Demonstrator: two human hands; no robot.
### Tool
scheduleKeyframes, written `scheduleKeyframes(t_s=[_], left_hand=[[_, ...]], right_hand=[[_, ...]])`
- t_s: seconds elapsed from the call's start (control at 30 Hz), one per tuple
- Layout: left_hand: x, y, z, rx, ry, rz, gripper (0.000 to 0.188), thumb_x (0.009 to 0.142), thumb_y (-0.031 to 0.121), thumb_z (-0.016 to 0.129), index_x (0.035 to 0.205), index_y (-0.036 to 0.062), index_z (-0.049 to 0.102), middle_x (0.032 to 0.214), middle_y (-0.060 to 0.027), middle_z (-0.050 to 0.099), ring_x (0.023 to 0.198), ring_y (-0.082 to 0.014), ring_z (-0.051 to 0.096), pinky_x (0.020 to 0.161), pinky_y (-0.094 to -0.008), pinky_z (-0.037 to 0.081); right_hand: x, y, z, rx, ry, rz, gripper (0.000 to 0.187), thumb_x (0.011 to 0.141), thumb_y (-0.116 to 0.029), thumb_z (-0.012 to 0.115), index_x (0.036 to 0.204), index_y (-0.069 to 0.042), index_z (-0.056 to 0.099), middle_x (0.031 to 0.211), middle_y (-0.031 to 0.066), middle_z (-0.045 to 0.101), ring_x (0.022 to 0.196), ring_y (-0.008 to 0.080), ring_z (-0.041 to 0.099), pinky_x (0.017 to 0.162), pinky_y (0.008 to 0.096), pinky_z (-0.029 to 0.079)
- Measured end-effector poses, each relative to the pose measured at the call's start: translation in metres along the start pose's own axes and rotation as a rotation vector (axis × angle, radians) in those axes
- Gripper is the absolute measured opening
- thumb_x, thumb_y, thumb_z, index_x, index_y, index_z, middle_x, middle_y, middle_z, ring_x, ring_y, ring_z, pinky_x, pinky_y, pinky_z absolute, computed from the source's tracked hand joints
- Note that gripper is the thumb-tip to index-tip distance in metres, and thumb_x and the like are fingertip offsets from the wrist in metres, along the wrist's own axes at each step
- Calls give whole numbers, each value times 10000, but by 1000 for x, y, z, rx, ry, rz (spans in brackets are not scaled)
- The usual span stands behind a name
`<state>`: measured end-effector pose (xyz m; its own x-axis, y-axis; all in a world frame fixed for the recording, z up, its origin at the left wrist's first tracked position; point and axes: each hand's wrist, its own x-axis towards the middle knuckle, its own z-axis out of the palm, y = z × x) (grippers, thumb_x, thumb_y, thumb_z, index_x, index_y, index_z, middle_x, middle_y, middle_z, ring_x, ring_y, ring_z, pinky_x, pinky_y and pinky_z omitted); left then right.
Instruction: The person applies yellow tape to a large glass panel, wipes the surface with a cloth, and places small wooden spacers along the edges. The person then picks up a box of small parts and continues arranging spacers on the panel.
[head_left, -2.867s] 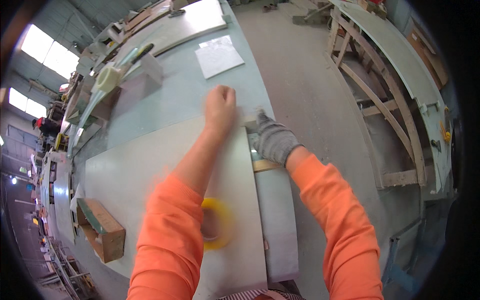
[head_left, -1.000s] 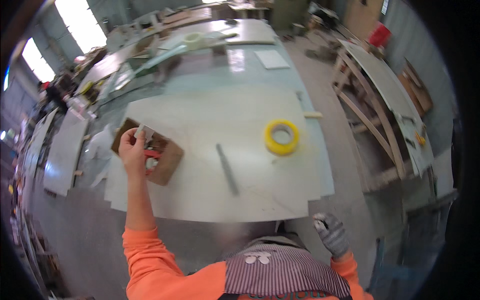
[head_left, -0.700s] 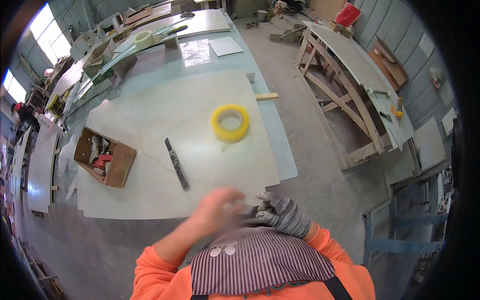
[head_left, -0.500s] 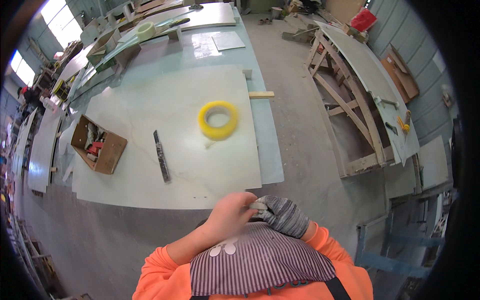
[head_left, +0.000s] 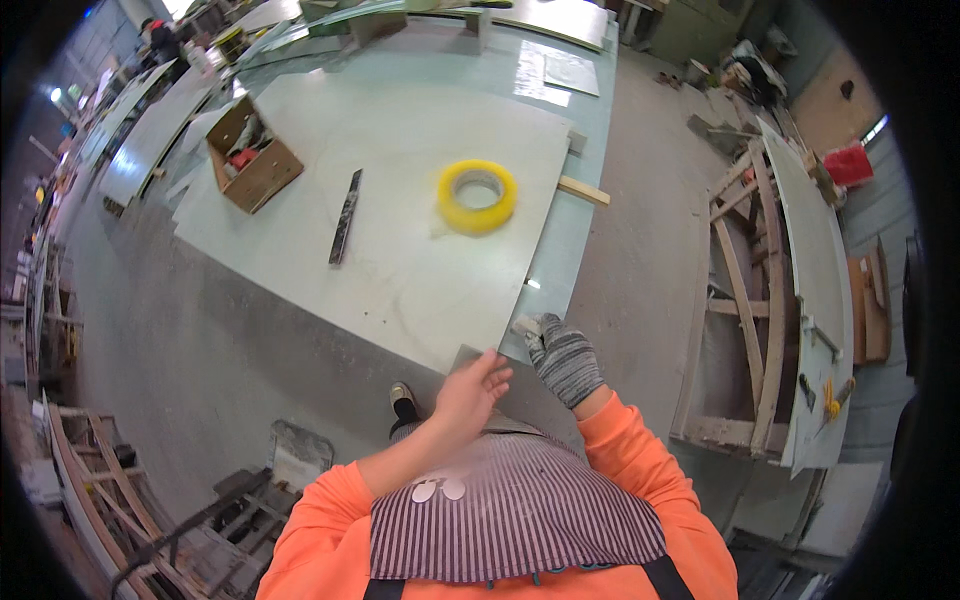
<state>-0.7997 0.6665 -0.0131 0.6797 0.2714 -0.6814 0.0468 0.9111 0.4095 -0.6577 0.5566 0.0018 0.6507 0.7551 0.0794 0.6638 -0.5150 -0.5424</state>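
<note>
While our gloved right hand is curled, pinching a pale bit at its fingertips, our bare left hand sits beside it, fingers loosely bent and slightly apart. A grey piece shows just past the left fingers, by the near corner of the white panel; we cannot tell whether we hold it. Our hands are apart, the right one near the tabletop. The panel lies on that tabletop. On the panel we have the yellow tape toward the right, the dark knife left of it, and the brown box near the left edge. A stick juts past the panel's right edge.
</note>
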Motion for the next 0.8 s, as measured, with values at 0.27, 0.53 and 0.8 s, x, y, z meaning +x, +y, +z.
scheduleKeyframes(t_s=[0.27,0.53,0.8], left_hand=[[30,-22,15,-197,212,270,137,882,144,675,921,45,589,847,-52,591,747,-186,559,666,-332,459],[33,-18,19,-185,271,249,161,841,109,717,932,38,606,864,-54,619,698,-163,549,620,-290,452],[19,-9,27,-126,352,158,184,827,122,727,842,58,555,688,-9,505,475,-102,345,427,-277,280]], right_hand=[[21,-3,-2,-233,-168,-95,323,919,-255,490,1055,37,510,737,240,638,677,405,638,617,494,501],[34,-9,-11,-438,-383,-180,384,881,-171,478,1102,143,470,750,239,663,677,369,672,579,474,516],[51,-15,-21,-540,-604,-336,477,870,-145,492,1210,180,417,835,246,670,725,333,690,570,460,519]])
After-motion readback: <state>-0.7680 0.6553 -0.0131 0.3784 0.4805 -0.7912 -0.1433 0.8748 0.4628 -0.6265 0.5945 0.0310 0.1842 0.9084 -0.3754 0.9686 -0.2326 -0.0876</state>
